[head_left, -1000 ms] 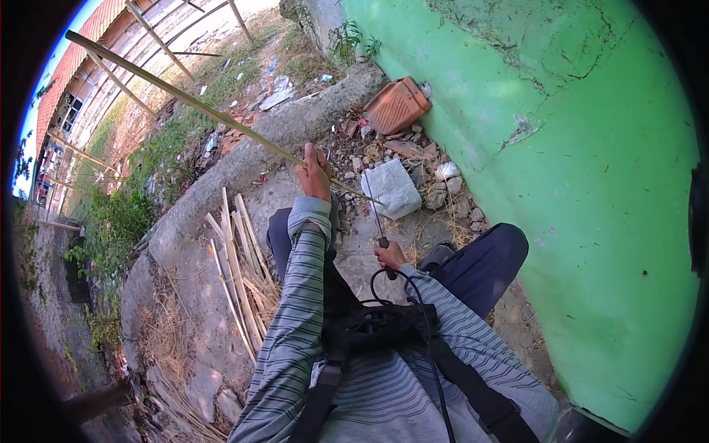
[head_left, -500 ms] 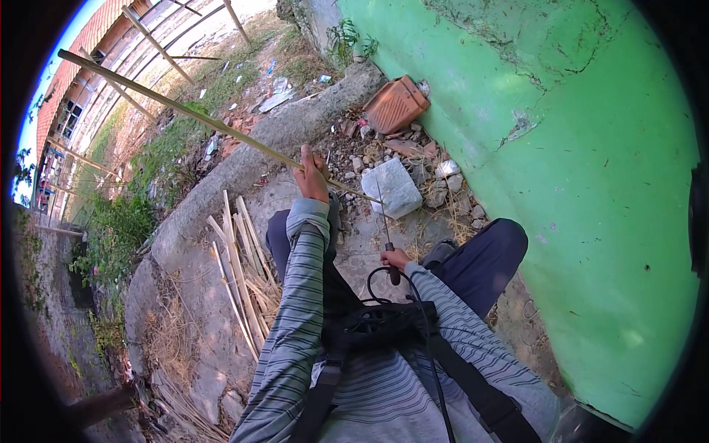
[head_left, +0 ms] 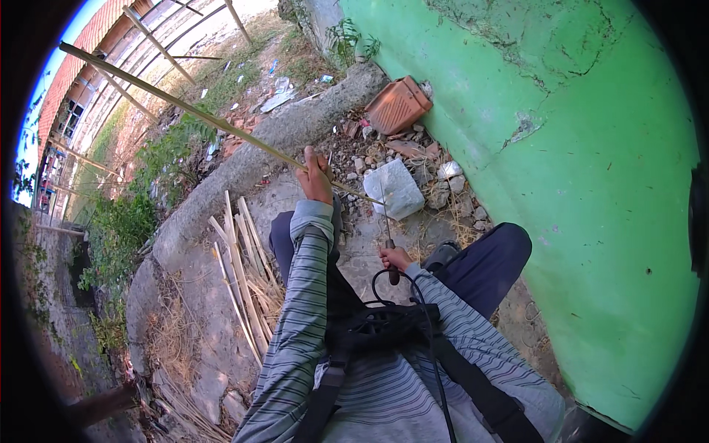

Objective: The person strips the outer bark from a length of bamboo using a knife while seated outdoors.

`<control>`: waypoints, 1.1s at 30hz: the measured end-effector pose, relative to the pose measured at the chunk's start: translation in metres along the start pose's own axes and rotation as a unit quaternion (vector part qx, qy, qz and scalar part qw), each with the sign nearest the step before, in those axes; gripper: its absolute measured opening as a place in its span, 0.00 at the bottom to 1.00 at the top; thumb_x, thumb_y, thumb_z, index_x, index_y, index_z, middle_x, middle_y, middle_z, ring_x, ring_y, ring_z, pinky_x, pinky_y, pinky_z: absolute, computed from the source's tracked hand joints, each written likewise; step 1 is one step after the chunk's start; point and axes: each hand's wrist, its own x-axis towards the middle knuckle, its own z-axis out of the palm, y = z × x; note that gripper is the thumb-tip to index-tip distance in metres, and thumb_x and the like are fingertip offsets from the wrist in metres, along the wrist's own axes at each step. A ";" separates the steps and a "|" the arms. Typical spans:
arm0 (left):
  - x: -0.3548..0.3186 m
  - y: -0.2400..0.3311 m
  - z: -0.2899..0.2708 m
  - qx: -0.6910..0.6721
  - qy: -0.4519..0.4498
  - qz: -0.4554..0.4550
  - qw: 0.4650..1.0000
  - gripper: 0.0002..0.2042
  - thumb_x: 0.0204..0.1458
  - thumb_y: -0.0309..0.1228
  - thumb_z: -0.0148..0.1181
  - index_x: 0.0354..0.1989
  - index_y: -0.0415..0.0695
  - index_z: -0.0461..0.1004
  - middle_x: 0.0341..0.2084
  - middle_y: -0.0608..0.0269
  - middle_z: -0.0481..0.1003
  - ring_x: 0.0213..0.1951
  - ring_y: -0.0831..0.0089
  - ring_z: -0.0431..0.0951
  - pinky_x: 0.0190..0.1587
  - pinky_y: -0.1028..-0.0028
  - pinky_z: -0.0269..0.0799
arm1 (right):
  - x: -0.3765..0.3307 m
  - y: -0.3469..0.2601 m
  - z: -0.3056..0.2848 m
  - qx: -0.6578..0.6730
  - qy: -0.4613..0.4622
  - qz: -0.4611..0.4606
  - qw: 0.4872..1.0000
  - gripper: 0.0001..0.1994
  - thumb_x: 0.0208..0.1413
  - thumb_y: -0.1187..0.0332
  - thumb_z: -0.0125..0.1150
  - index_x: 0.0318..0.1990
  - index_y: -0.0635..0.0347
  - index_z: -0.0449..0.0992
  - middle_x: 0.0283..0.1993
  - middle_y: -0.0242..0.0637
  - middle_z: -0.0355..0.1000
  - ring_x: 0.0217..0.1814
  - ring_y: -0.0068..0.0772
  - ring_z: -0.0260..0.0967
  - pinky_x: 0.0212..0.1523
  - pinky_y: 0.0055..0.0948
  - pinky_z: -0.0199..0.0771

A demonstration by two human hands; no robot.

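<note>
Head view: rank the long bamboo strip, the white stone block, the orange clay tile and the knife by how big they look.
1. long bamboo strip
2. white stone block and orange clay tile: look alike, not ranked
3. knife, thin and nearer the camera

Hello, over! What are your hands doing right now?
Left hand gripping long bamboo strip. Right hand holding knife, blade against strip's near end. Pale stone block just beyond.
</note>
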 end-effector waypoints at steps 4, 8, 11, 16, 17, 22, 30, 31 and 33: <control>0.004 -0.001 -0.001 0.009 0.016 0.019 1.000 0.26 0.66 0.46 0.47 0.13 0.51 0.56 0.10 0.74 0.54 0.12 0.83 0.51 0.15 0.75 0.42 | -0.005 0.007 0.006 -0.232 0.135 -0.110 0.957 0.14 0.55 0.59 0.61 0.27 0.60 0.73 0.17 0.29 0.65 0.15 0.22 0.64 0.19 0.28 0.67; -0.002 0.001 0.013 0.009 0.020 0.022 1.000 0.26 0.65 0.47 0.48 0.14 0.51 0.56 0.10 0.74 0.54 0.12 0.83 0.51 0.15 0.76 0.42 | -0.015 0.000 0.018 -0.288 0.188 -0.182 0.921 0.23 0.52 0.46 0.64 0.23 0.60 0.73 0.15 0.35 0.67 0.16 0.28 0.68 0.21 0.31 0.70; -0.002 0.004 0.016 -0.001 0.027 0.013 1.000 0.26 0.65 0.47 0.50 0.14 0.51 0.57 0.10 0.75 0.55 0.11 0.83 0.52 0.15 0.76 0.42 | -0.029 -0.010 0.026 -0.201 0.129 -0.179 0.954 0.24 0.56 0.45 0.59 0.22 0.55 0.66 0.13 0.27 0.60 0.12 0.21 0.59 0.13 0.24 0.58; 0.010 0.010 0.026 -0.025 0.039 0.038 0.998 0.26 0.64 0.48 0.50 0.14 0.51 0.55 0.09 0.74 0.53 0.11 0.81 0.50 0.15 0.74 0.42 | -0.029 -0.016 0.017 -0.148 0.126 -0.185 0.963 0.29 0.60 0.38 0.50 0.20 0.54 0.63 0.13 0.27 0.59 0.11 0.21 0.57 0.12 0.24 0.56; 0.013 0.009 0.026 -0.041 0.039 0.038 0.998 0.26 0.64 0.48 0.50 0.14 0.51 0.55 0.09 0.74 0.53 0.10 0.81 0.50 0.15 0.74 0.42 | -0.028 -0.018 0.015 -0.129 0.115 -0.189 0.967 0.30 0.61 0.37 0.49 0.20 0.55 0.63 0.13 0.28 0.59 0.11 0.21 0.57 0.11 0.24 0.55; 0.018 -0.012 0.030 -0.017 0.026 0.023 0.999 0.25 0.64 0.47 0.50 0.15 0.51 0.57 0.09 0.73 0.55 0.11 0.81 0.52 0.15 0.75 0.43 | -0.019 -0.014 -0.001 -0.124 0.156 -0.166 0.966 0.32 0.60 0.35 0.47 0.19 0.56 0.63 0.13 0.29 0.60 0.10 0.22 0.57 0.11 0.25 0.57; 0.026 -0.021 0.016 -0.022 -0.007 0.021 1.000 0.25 0.65 0.47 0.49 0.15 0.50 0.58 0.10 0.73 0.57 0.11 0.82 0.53 0.15 0.76 0.43 | -0.017 -0.021 0.012 -0.243 0.194 -0.230 0.922 0.34 0.61 0.34 0.45 0.17 0.58 0.66 0.12 0.31 0.62 0.10 0.24 0.61 0.12 0.29 0.60; 0.025 -0.019 0.022 -0.018 -0.010 0.023 1.000 0.25 0.65 0.47 0.49 0.14 0.50 0.57 0.10 0.73 0.56 0.11 0.82 0.53 0.15 0.76 0.43 | -0.011 -0.018 0.004 -0.245 0.210 -0.236 0.917 0.35 0.60 0.33 0.44 0.17 0.58 0.66 0.12 0.31 0.62 0.10 0.24 0.60 0.12 0.29 0.60; 0.021 -0.018 0.026 -0.012 -0.011 0.026 1.000 0.25 0.65 0.47 0.48 0.14 0.50 0.57 0.10 0.73 0.56 0.11 0.82 0.52 0.15 0.76 0.42 | -0.003 -0.010 -0.012 -0.248 0.225 -0.240 0.911 0.35 0.60 0.33 0.44 0.17 0.57 0.66 0.12 0.32 0.63 0.10 0.25 0.60 0.12 0.30 0.61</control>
